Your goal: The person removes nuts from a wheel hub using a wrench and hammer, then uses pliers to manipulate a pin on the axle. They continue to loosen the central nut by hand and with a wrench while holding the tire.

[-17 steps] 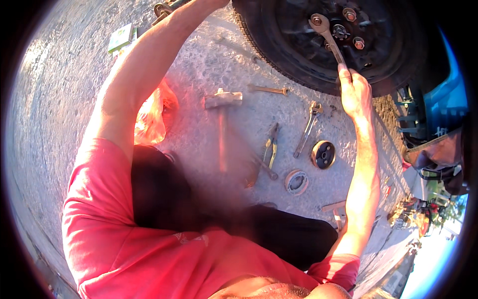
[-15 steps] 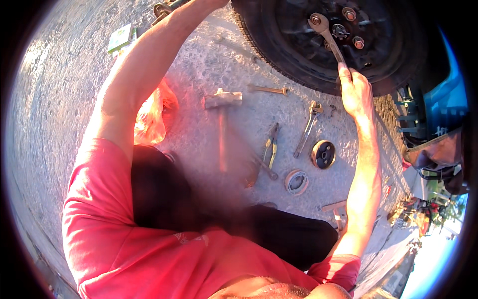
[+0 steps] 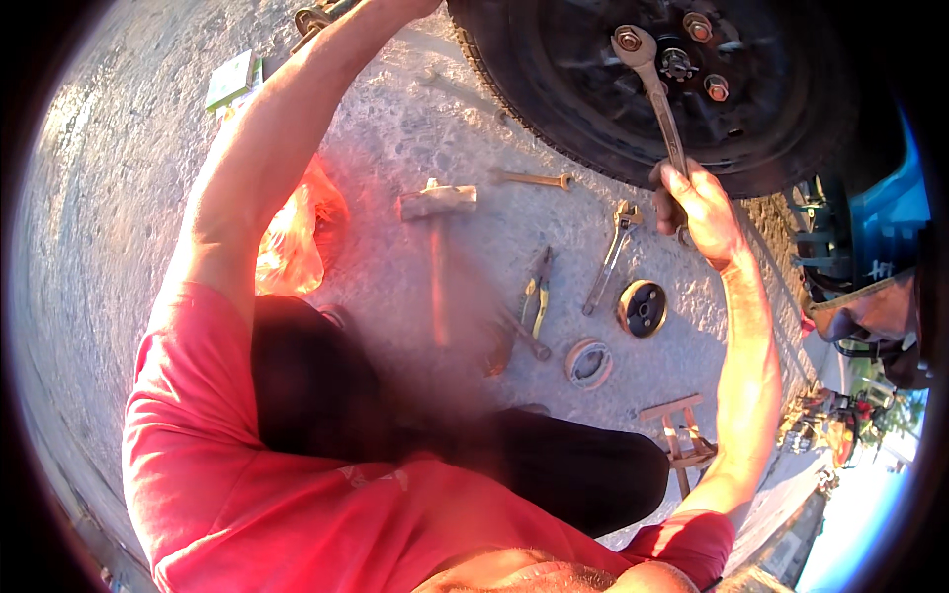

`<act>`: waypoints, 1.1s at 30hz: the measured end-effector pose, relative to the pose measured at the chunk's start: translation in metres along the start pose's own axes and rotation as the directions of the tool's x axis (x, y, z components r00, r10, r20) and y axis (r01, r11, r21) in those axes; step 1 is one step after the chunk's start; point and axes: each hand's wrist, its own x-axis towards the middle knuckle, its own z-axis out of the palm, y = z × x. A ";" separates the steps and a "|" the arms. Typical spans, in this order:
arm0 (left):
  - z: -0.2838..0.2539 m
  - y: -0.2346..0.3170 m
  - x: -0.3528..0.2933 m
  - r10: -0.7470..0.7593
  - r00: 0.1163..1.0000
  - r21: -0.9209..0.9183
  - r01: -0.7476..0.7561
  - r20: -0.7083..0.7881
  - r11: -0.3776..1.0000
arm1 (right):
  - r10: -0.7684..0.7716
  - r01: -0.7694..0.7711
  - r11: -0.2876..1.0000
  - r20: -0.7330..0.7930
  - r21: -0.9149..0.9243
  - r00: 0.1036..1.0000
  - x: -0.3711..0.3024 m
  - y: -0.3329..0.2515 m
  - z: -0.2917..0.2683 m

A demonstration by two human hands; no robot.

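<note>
A large combination wrench [image 3: 658,94] has its head set on one of several nuts of a black wheel [image 3: 583,99]. The wheel stands upright at the top right. My right hand [image 3: 704,212] is closed round the lower end of the wrench's handle, below the tyre's edge. At the top edge, my left hand [image 3: 423,6] is against or beside the tyre's left side. Only a sliver of it shows, and its fingers are out of the picture.
On the rough concrete lie a hammer [image 3: 437,205], a small wrench [image 3: 532,179], pliers [image 3: 539,287], an adjustable wrench [image 3: 613,252], a round black part [image 3: 643,308] and a pale ring [image 3: 589,364]. A red plastic bag [image 3: 297,237], green-white box [image 3: 231,81] and wooden stool [image 3: 682,430] stand nearby.
My right hand has slid down towards the handle's end and changed its hold, the handle now swung slightly left. The wrench head stays on the same nut. My left arm has barely moved.
</note>
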 end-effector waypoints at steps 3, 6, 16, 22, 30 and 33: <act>-0.003 -0.002 0.005 -0.066 0.998 -0.027 0.066 0.021 0.997 | 0.174 -0.167 0.984 0.114 -0.068 0.978 -0.001 0.010 -0.017; -0.006 -0.006 0.006 -0.087 0.996 -0.041 0.086 -0.026 0.995 | 0.104 -0.125 0.978 0.126 0.167 0.987 -0.004 0.034 -0.021; 0.010 -0.008 -0.019 -0.090 0.996 -0.191 0.082 -0.030 0.978 | 0.047 -0.020 0.960 -0.091 0.278 0.995 0.002 0.085 0.051; -0.008 -0.015 -0.009 -0.065 0.985 0.066 0.077 -0.163 0.995 | -0.145 0.166 0.944 -0.096 0.286 0.985 0.030 0.100 0.061; 0.000 0.014 -0.004 -0.312 0.949 0.039 0.314 -0.052 0.949 | -0.098 0.120 0.892 -0.074 0.436 0.992 0.022 0.072 0.060; 0.035 0.074 -0.013 -0.469 0.845 0.258 0.527 -0.256 0.810 | -0.046 0.053 0.897 -0.025 0.438 0.999 -0.003 0.066 0.061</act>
